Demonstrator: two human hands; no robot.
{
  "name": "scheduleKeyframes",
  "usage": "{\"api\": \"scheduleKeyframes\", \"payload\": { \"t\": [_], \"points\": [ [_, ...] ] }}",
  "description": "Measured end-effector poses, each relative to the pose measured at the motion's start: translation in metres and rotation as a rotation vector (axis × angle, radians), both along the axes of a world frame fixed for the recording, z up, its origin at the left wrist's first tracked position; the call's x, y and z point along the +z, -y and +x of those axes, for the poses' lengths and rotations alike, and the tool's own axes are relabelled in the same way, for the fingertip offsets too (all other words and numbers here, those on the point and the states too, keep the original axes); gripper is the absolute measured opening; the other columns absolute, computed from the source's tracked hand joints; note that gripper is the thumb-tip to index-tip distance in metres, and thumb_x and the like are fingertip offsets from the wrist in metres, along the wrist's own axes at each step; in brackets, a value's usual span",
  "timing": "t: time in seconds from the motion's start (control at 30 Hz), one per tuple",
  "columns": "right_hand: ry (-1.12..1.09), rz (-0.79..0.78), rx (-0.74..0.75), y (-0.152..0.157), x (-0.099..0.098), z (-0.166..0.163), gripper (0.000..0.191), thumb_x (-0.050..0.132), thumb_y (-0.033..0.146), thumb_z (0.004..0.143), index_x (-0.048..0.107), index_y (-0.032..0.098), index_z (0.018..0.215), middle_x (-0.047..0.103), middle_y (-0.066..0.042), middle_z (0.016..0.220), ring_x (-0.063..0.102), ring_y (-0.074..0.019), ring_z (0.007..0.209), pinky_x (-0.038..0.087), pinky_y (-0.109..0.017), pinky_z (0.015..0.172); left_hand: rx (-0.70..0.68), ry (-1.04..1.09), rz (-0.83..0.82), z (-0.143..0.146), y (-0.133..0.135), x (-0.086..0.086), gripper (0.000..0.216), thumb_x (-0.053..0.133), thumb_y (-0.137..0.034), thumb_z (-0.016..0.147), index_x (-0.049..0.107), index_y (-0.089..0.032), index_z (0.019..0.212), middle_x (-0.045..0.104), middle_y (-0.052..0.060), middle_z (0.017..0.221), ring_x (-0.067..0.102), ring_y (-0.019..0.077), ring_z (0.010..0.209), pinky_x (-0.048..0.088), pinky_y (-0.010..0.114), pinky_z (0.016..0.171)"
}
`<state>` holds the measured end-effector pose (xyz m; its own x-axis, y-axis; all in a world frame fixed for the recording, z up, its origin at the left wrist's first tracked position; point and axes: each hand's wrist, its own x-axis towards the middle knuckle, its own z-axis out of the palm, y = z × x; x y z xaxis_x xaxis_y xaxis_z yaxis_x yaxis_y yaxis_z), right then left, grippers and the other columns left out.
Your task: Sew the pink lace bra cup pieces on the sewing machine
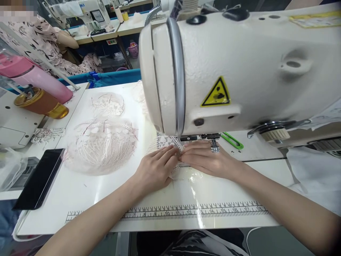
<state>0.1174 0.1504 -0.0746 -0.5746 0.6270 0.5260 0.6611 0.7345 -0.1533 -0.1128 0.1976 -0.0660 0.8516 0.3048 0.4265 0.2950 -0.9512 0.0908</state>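
A white sewing machine [229,74] stands over the work surface, its head above my hands. My left hand [156,169] grips a piece of pale lace fabric [165,140] with its fingers pressed together just left of the needle area. Close against it, my right hand [210,159] also has its fingers together, at the right edge of the lace. The fingertips meet under the machine head and partly hide the fabric. Green thread snips [232,140] lie on the machine bed behind my right hand.
Lace pieces with loose red threads [105,145] lie to the left. Beyond them are a black phone [39,179], an amber cup [42,103] and a pink bottle [37,74]. A printed ruler [186,212] runs along the table's front. Another person sits at the back left.
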Motion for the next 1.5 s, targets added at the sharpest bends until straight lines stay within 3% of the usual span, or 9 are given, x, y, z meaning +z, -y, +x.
{"api": "scheduleKeyframes", "payload": {
  "t": [0.33,0.5,0.87,1.0,1.13,1.5],
  "points": [
    [0.056,0.175,-0.107,0.001,0.018,-0.002,0.017,0.049,0.015,0.098,0.065,0.021,0.099,0.073,0.003,0.086,0.066,-0.0116,0.082,0.047,-0.027,0.071,0.008,-0.02,-0.03,0.004,0.001,0.001,0.033,0.05,-0.008,0.079,0.062,-0.012,0.109,0.068,0.012,0.125,0.061,0.0247,0.123,0.057,0.038,0.099],
    [0.138,0.154,-0.201,0.001,0.013,0.001,0.017,0.049,0.022,0.099,0.066,0.023,0.102,0.072,0.002,0.091,0.059,-0.0116,0.066,0.043,-0.03,0.071,-0.005,-0.019,-0.039,0.006,0.001,0.0,0.039,0.051,-0.004,0.077,0.06,-0.011,0.115,0.068,0.012,0.125,0.059,0.0243,0.125,0.056,0.037,0.1],
    [0.103,0.166,-0.194,0.0,0.014,-0.002,0.016,0.048,0.019,0.099,0.065,0.022,0.1,0.073,0.002,0.087,0.063,-0.0112,0.071,0.044,-0.029,0.067,-0.016,0.023,0.005,0.005,0.0,0.001,0.036,0.047,-0.001,0.081,0.057,-0.014,0.113,0.07,0.01,0.121,0.063,0.0215,0.12,0.056,0.037,0.101],
    [0.016,0.122,-0.099,0.001,0.016,-0.006,0.019,0.049,0.015,0.097,0.066,0.021,0.099,0.073,0.001,0.087,0.066,-0.014,0.092,0.051,-0.029,0.08,-0.004,0.024,-0.033,0.002,0.0,-0.001,0.034,0.047,-0.001,0.078,0.058,-0.014,0.108,0.069,0.012,0.123,0.062,0.0224,0.122,0.056,0.039,0.101],
    [-0.049,0.098,-0.022,-0.002,0.012,-0.013,0.018,0.052,0.012,0.095,0.068,0.019,0.095,0.074,-0.001,0.091,0.067,-0.0149,0.091,0.055,-0.031,0.089,0.065,0.022,-0.068,0.0,-0.001,-0.002,0.026,0.052,-0.007,0.077,0.058,-0.015,0.102,0.068,0.014,0.123,0.065,0.0244,0.116,0.061,0.036,0.09],
    [0.072,0.074,-0.09,-0.004,-0.01,-0.023,0.027,0.053,0.005,0.092,0.07,0.022,0.104,0.075,-0.002,0.101,0.067,-0.0173,0.101,0.056,-0.034,0.088,0.196,-0.018,-0.1,0.0,-0.007,0.001,0.028,0.057,-0.011,0.078,0.053,-0.017,0.105,0.066,0.014,0.125,0.07,0.0259,0.105,0.063,0.036,0.081]
  ]
}}
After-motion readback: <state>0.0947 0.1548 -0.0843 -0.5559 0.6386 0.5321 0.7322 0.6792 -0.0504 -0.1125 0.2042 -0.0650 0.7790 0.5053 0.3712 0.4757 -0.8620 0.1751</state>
